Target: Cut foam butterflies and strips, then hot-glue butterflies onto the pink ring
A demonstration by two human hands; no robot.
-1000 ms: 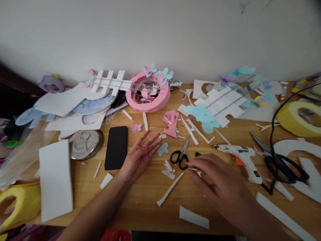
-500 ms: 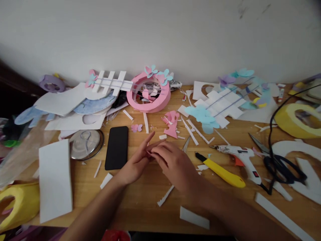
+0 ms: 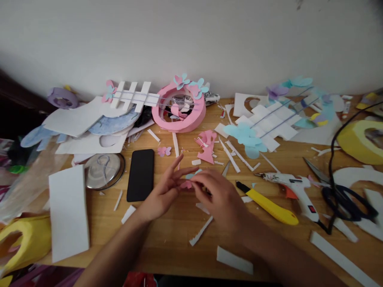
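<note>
A small pink paper cutout [image 3: 186, 184] is between my hands over the middle of the table. My left hand [image 3: 163, 195] steadies its left side, with the index finger stretched up and away. From the right, my right hand [image 3: 220, 195] pinches the cutout between thumb and fingertips. A bit of light blue paper [image 3: 194, 174] shows behind the fingers; whether it is joined to the pink cutout I cannot tell. Just beyond lie a pink paper scrap [image 3: 207, 146] and a small pink-and-purple butterfly [image 3: 164, 151].
A black phone [image 3: 140, 175] lies left of my hands. To the right are a yellow-handled cutter [image 3: 272, 206], a white glue gun [image 3: 295, 183] with a black cord, and scissors [image 3: 348, 202]. A pink ring [image 3: 179, 126] with paper flowers stands against the wall. White strips are scattered around.
My right hand has shifted slightly right, away from my left fingers. More of the pink cutout and a bit of light blue paper now show. The view has shifted slightly.
</note>
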